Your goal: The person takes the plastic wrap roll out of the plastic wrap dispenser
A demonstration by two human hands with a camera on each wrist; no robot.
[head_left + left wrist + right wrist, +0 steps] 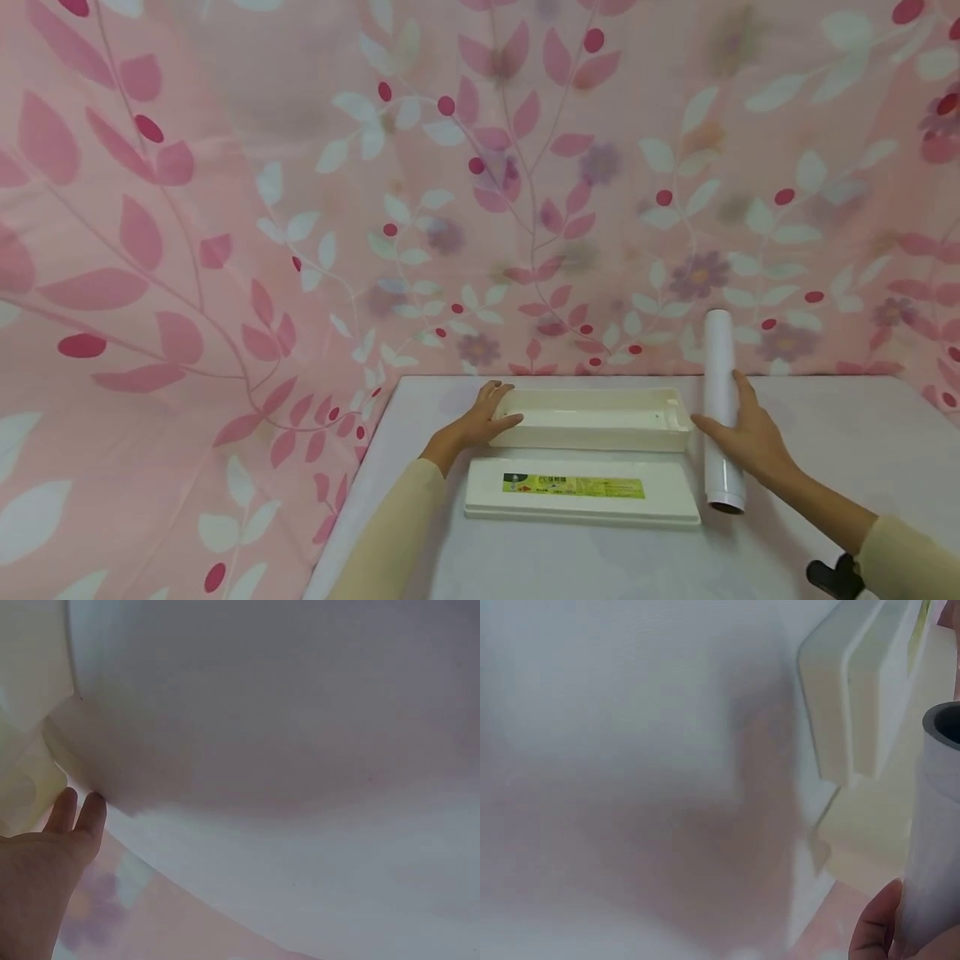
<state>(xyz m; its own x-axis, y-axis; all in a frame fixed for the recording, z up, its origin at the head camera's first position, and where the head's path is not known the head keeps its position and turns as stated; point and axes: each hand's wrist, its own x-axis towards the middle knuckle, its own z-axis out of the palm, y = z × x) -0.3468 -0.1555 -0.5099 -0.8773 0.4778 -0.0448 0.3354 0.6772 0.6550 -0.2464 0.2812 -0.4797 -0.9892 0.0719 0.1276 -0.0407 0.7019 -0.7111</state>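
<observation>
My left hand [477,419] grips the left end of an open cream plastic box [588,438], its thumb over the front wall and its fingers at the back corner. In the left wrist view, two fingertips [93,806] lie right at the box's corner. My right hand [752,440] holds a white roll of cling film [722,400] just right of the box, thumb on the left side and fingers round the right. The roll's dark hollow core [949,727] shows in the right wrist view. In front of the box lies its lid [585,510], with a green label [573,486].
A white-covered table [840,433] extends beyond both sides of the box. Behind and to the left hangs a pink curtain [315,208] with leaf patterns, close to the table's back edge. A black device [834,577] sits by the right sleeve.
</observation>
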